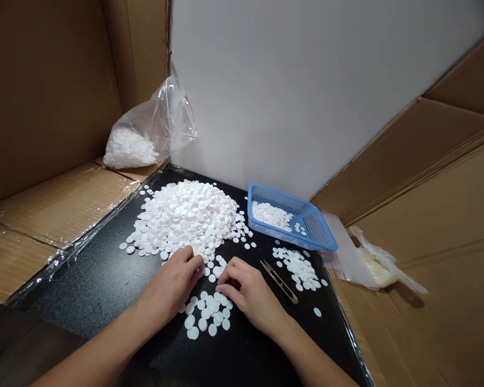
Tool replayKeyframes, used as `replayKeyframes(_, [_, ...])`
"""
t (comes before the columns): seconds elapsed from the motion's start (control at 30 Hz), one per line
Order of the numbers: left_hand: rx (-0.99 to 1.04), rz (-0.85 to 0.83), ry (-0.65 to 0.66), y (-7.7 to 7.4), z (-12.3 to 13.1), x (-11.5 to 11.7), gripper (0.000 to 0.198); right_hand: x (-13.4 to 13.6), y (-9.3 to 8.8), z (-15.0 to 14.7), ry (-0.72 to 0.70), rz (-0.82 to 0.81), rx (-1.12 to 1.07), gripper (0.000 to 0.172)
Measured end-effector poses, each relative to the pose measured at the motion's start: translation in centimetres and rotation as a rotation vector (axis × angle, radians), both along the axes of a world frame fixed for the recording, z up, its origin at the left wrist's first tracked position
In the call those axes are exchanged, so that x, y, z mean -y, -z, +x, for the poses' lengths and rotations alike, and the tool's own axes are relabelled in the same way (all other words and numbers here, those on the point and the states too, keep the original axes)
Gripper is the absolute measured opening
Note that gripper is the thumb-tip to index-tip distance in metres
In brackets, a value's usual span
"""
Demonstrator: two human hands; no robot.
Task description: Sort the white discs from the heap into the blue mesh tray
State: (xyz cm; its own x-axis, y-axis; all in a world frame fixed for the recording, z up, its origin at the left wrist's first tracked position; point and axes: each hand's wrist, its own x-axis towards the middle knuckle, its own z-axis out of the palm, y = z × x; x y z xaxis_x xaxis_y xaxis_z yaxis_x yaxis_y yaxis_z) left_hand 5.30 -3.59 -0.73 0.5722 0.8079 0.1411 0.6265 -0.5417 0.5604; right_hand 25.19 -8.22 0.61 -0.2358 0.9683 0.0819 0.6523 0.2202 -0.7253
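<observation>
A large heap of small white round discs (189, 209) lies on the black tabletop (100, 290). At the heap's near edge is my left hand (179, 277), its fingers curled together close to a few loose discs. Facing it, my right hand (246, 287) has thumb and forefinger drawn into a pinch. Whatever either hand's fingertips hold, if anything, is too small or hidden to make out. Below and between the hands, a small group of discs (210, 314) is spread out, mostly flat, some overlapping.
Thread snips (280, 282) lie right of my right hand, beside another cluster of discs (300, 269). A blue plastic basket (318, 228) holding discs stands behind them. A clear bag of discs (131, 148) rests on cardboard at back left. Another plastic bag (381, 263) sits at right.
</observation>
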Motion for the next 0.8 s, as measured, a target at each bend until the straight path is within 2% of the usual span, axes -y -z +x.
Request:
replayKeyframes(0.2, [0.096,-0.059,0.004,-0.25,-0.86,0.19,0.008,-0.05,-0.49,0.85,0.085,-0.025,0.023,0.022])
replayKeyframes(0.3, [0.102,-0.085,0.003,-0.31,-0.92,0.21,0.006,-0.17,-0.43,0.89,0.100,-0.018,0.007,0.016])
replayKeyframes(0.43, [0.106,-0.102,0.030,-0.66,-0.85,0.45,0.007,-0.04,-0.24,0.66,0.058,-0.036,0.003,0.010])
replayKeyframes(0.63, [0.124,-0.089,0.087,-0.84,-0.72,0.76,0.014,0.22,-0.01,0.32,-0.024,-0.027,0.009,0.012])
replayKeyframes(0.73, [0.138,-0.063,0.098,-0.79,-0.69,0.78,0.018,0.23,-0.03,0.13,-0.016,-0.001,-0.006,0.015])
replayKeyframes(0.8, [0.145,-0.053,0.107,-0.75,-0.67,0.75,0.019,0.21,-0.01,-0.07,0.000,-0.004,0.001,0.011])
